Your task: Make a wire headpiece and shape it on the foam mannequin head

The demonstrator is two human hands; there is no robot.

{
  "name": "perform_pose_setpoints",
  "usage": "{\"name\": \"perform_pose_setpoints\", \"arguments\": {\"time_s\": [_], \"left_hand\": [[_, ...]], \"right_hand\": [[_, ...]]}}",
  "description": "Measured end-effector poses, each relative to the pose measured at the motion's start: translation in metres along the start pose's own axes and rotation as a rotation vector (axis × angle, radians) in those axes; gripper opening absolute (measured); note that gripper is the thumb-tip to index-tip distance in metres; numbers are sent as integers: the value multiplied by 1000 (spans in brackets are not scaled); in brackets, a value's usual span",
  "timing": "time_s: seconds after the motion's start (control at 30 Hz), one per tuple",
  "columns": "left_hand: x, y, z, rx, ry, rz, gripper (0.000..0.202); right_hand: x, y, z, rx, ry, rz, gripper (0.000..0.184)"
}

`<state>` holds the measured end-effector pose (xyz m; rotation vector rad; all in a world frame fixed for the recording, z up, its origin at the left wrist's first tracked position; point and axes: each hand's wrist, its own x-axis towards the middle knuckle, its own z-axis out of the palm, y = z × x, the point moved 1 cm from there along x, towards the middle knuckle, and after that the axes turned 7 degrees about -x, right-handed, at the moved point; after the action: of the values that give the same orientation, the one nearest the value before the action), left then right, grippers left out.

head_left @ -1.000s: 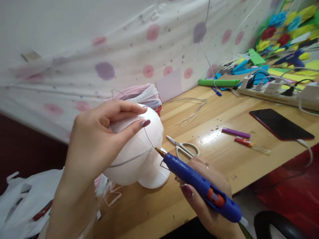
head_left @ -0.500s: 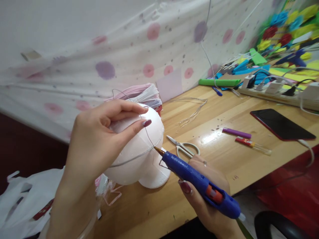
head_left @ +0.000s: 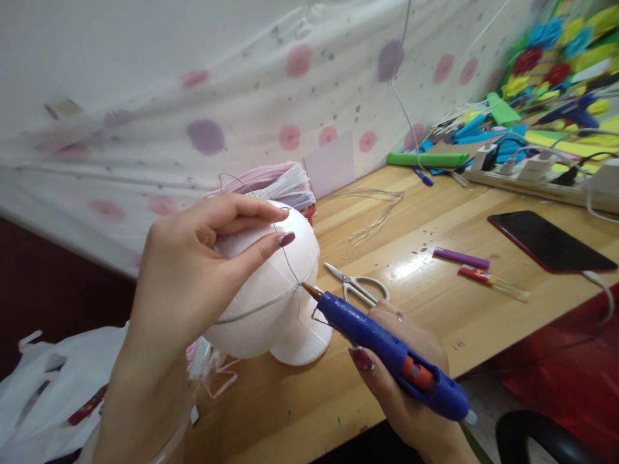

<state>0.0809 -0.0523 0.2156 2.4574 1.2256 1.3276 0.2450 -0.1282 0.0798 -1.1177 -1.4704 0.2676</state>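
A white foam head form (head_left: 256, 338) stands on the table, with grey wire wrapped in a band around it. My left hand (head_left: 203, 258) pinches a thin wire (head_left: 291, 263) between thumb and forefinger over the top of the form. The wire's lower end meets the band, and its other end loops up behind the hand. Wrapped around a blue hot glue gun (head_left: 387, 348), my right hand (head_left: 406, 393) keeps the brass nozzle at the point where wire and band meet. A clear glue stick pokes out of the gun's back end.
White-handled scissors (head_left: 360, 287) lie just beyond the glue gun. Farther right are a purple stick (head_left: 461, 258), a red-and-clear tube (head_left: 493, 283) and a charging phone (head_left: 551, 240). Loose wires (head_left: 374, 222), pink and white pipe cleaners (head_left: 285, 182) and a power strip (head_left: 541, 183) sit behind.
Both hands, the wire and the glue gun hold nearly the same positions. The whole view has shifted very slightly.
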Motion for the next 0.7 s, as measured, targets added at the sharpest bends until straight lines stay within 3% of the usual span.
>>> {"name": "perform_pose_setpoints", "arguments": {"time_s": [0.7], "left_hand": [[1,-2,0,-54,-18,6,18]], "right_hand": [[-3,-6,-5,52,24,33,31]]}}
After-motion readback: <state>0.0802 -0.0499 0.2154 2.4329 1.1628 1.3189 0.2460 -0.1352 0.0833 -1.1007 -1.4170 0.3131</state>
